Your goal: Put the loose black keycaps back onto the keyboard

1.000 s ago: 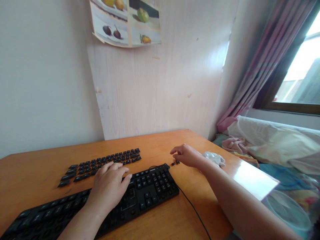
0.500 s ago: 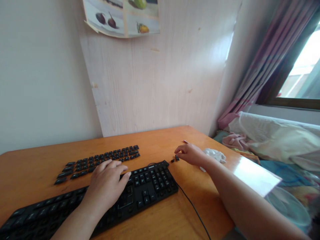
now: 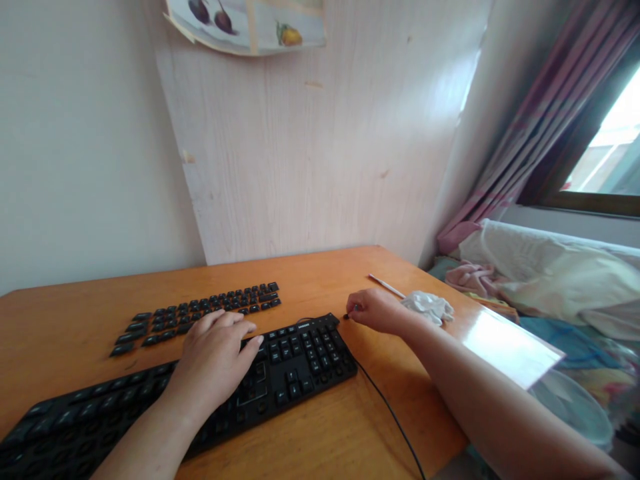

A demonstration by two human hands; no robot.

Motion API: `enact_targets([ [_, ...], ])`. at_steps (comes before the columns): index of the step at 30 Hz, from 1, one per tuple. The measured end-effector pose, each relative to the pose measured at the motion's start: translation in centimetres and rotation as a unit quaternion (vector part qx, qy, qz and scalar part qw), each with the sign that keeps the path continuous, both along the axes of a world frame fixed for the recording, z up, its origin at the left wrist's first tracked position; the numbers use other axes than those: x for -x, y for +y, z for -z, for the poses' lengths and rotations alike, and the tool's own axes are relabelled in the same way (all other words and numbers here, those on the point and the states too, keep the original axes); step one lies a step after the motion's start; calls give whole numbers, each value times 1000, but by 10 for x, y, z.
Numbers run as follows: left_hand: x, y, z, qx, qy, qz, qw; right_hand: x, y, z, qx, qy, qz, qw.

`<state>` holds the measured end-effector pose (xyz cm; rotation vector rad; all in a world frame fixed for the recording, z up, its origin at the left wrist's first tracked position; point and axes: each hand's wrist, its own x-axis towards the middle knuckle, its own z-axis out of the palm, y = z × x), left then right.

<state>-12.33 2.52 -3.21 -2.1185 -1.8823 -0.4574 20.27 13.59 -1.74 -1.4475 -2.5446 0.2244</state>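
Note:
A black keyboard (image 3: 295,363) lies across the near side of an orange wooden desk (image 3: 310,280). My left hand (image 3: 213,360) rests flat on its middle, fingers stretched out. Behind the keyboard, several loose black keycaps (image 3: 200,311) are laid out in rows. My right hand (image 3: 375,310) is beside the keyboard's far right corner, fingertips pinched on a small black keycap (image 3: 347,315) on the desk.
A crumpled white tissue (image 3: 427,307) and a thin white stick (image 3: 386,286) lie near the desk's right edge. The keyboard cable (image 3: 390,417) runs off the front edge. A bed with bedding (image 3: 550,273), a curtain and a window are at right.
My right hand has drawn in towards the keyboard's corner and closed on the small keycaps. The view has tilted down slightly. My left hand has stayed on the keyboard.

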Motion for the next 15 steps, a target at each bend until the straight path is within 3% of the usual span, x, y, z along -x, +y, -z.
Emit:
enact_targets([
  [7, 0, 0, 0, -3, -11, 0, 1000, -5, -3, -6, 20, 5, -1, 1000],
  [15, 2, 1, 2, -13, -15, 6, 1000, -22, 16, -2, -1, 28, 70, 997],
])
